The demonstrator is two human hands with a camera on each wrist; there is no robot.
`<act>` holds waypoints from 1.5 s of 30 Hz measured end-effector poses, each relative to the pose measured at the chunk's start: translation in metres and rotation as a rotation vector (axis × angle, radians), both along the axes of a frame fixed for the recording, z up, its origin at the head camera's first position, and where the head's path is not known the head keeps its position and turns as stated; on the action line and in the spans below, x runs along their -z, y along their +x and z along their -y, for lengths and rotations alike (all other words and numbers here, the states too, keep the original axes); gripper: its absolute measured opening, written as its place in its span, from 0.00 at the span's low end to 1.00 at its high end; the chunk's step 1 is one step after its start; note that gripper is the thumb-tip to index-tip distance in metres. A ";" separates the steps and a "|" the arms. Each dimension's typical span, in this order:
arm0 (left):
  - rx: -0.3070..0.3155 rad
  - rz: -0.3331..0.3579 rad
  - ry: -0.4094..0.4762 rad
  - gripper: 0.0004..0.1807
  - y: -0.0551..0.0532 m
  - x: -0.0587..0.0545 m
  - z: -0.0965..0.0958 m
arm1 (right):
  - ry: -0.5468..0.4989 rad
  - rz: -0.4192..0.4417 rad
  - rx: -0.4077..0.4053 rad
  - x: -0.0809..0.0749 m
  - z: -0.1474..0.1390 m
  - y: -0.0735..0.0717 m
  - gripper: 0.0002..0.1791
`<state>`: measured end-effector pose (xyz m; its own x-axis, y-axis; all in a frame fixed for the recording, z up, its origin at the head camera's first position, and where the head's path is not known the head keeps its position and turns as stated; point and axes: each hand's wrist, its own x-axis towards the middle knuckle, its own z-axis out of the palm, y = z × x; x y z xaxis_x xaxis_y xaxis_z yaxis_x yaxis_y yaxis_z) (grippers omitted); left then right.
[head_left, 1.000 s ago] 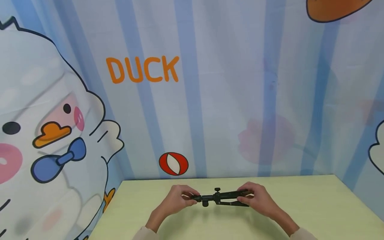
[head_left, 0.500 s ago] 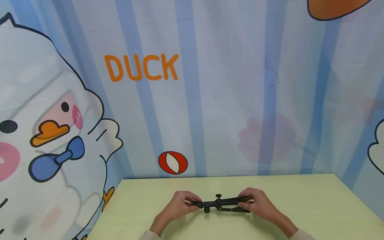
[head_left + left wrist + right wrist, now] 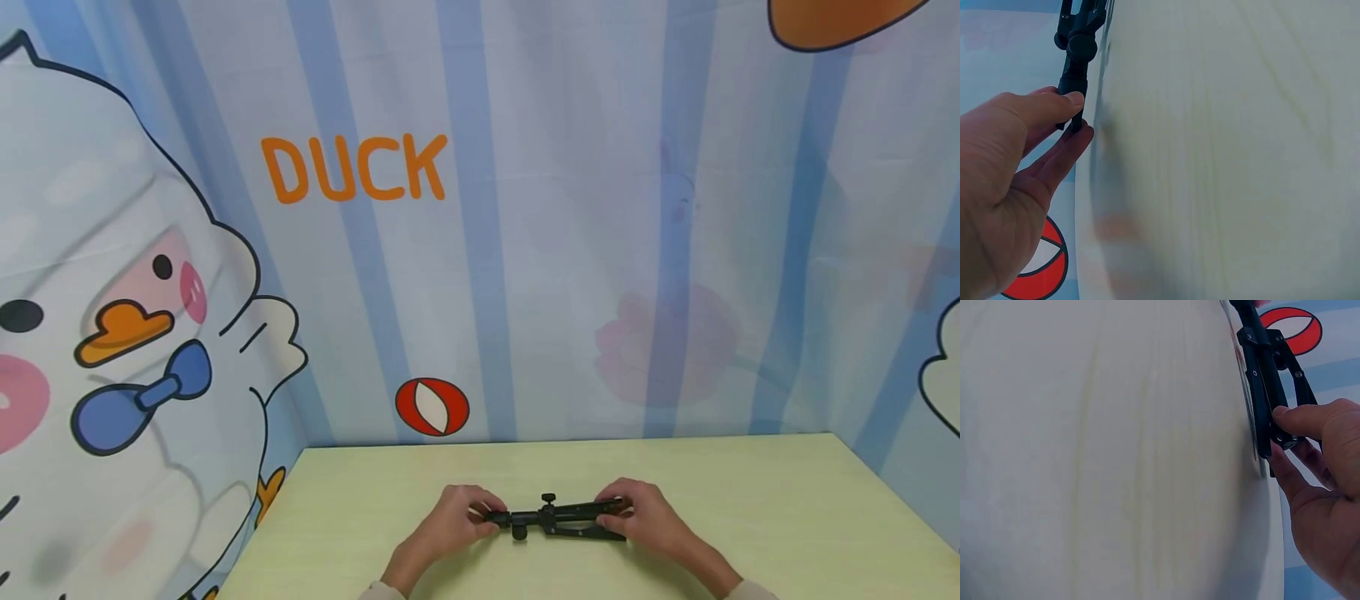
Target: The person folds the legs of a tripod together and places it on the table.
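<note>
A small black tripod (image 3: 551, 518) lies sideways between my two hands, its legs mostly folded and pointing right. My left hand (image 3: 453, 521) pinches its narrow head end between thumb and fingers. At the other end, my right hand (image 3: 651, 517) grips the leg ends, which the fingers partly cover. One knob (image 3: 549, 498) sticks up from the tripod's middle and another, rounder one hangs below its neck. In the left wrist view the thumb presses on the head end of the tripod (image 3: 1079, 47). Whether the tripod touches the table cannot be told.
Beneath the hands spreads a pale yellow table (image 3: 360, 479). Behind it hangs a blue-and-white striped curtain (image 3: 570, 250) with a printed duck (image 3: 142, 333) at the left and a red oval print (image 3: 432, 407) near the table's back edge.
Both hands have brought the tripod lower in the head view, towards the tabletop and slightly to the right. Their hold on each end looks the same.
</note>
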<state>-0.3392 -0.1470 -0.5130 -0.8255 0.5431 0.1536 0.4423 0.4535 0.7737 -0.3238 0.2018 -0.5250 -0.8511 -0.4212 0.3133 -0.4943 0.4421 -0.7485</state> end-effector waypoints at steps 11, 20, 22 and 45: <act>0.005 -0.074 -0.059 0.12 0.001 0.000 -0.004 | 0.022 0.007 0.030 -0.002 0.003 0.005 0.10; -0.012 -0.069 -0.087 0.12 0.001 0.000 -0.006 | 0.074 -0.020 0.008 -0.007 0.004 0.004 0.10; -0.012 -0.072 -0.094 0.12 0.001 0.000 -0.006 | 0.092 -0.039 -0.001 -0.008 0.003 0.004 0.09; -0.051 -0.201 -0.441 0.28 0.023 -0.033 0.007 | 0.200 -0.089 -0.073 -0.027 -0.015 0.005 0.18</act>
<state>-0.3162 -0.1540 -0.4805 -0.8305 0.5517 0.0772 0.5319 0.7443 0.4039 -0.3187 0.2168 -0.4981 -0.7889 -0.5417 0.2901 -0.5906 0.5381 -0.6014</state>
